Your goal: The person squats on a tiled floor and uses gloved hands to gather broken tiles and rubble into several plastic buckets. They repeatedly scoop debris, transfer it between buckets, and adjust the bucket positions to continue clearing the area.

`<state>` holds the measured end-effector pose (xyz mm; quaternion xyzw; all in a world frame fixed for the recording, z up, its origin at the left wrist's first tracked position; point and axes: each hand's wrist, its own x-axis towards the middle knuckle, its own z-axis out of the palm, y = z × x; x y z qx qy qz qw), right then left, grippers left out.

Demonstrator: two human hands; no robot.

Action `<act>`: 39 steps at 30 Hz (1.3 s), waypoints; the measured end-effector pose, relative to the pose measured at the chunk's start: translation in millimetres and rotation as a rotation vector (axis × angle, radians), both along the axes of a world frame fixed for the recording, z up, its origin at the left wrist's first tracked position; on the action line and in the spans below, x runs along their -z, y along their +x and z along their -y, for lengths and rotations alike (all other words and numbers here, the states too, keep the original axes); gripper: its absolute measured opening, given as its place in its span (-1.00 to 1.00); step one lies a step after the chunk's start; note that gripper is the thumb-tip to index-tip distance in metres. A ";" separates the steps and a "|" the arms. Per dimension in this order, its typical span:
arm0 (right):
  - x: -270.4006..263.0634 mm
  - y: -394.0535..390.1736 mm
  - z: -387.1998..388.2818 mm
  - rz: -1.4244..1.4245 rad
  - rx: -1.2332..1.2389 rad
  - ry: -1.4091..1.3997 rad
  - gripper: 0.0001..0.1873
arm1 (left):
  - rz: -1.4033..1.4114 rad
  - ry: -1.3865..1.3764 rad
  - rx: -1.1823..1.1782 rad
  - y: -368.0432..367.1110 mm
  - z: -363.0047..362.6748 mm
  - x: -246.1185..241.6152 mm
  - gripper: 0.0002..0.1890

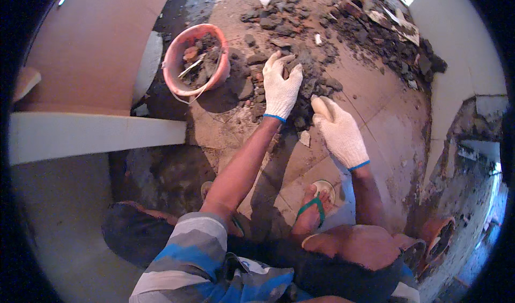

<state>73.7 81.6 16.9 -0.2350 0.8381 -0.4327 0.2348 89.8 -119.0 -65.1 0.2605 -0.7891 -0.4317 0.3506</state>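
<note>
Both my hands wear cream knit gloves with blue cuffs. My left hand [282, 86] is spread over a heap of dark rubble [307, 75], its fingers apart on the lumps. At the heap's near right edge is my right hand [340, 132], fingers together and pointing at the debris; whether it holds something small cannot be told. Left of the heap stands a reddish plastic bucket [225, 67] with a wire handle, partly filled with rubble, broken red pieces and a pale strip. A pale shard [305, 138] lies on the floor between my hands and my feet.
A larger debris pile [374, 37] with pale broken pieces runs along the right wall [454, 33]. More rubble [281, 17] lies beyond my hands. A pale ledge [96, 136] juts in from the left. My sandalled foot [314, 208] rests on the tiled floor [382, 113].
</note>
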 end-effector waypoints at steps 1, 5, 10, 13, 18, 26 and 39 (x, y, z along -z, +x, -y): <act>-15.1 0.9 4.5 -0.019 -0.006 -0.013 -0.40 | -0.026 0.010 -0.017 1.3 5.7 -12.4 -0.59; -62.3 3.6 36.9 -0.217 -0.201 -0.166 -0.53 | -0.273 -0.073 -0.076 9.4 59.6 -66.8 -0.65; -57.1 4.8 131.4 -0.416 -0.406 -0.281 -0.74 | -0.299 -0.130 -0.143 56.7 156.8 -106.9 -0.47; -34.1 -2.5 169.6 -0.565 -0.431 0.087 -0.71 | 0.326 -0.362 -0.413 89.6 198.4 -103.8 -0.30; 33.1 -20.9 75.9 -0.314 -0.010 -0.068 -0.37 | 0.005 -0.505 -0.255 116.2 157.0 -36.7 -0.51; 96.5 -79.1 -125.3 -0.280 0.518 0.295 -0.35 | 0.426 -0.258 -0.026 123.5 53.0 82.9 -0.27; 114.4 37.7 -35.9 -0.064 0.010 0.252 -0.38 | 0.409 -0.246 -0.063 75.1 20.3 108.4 -0.16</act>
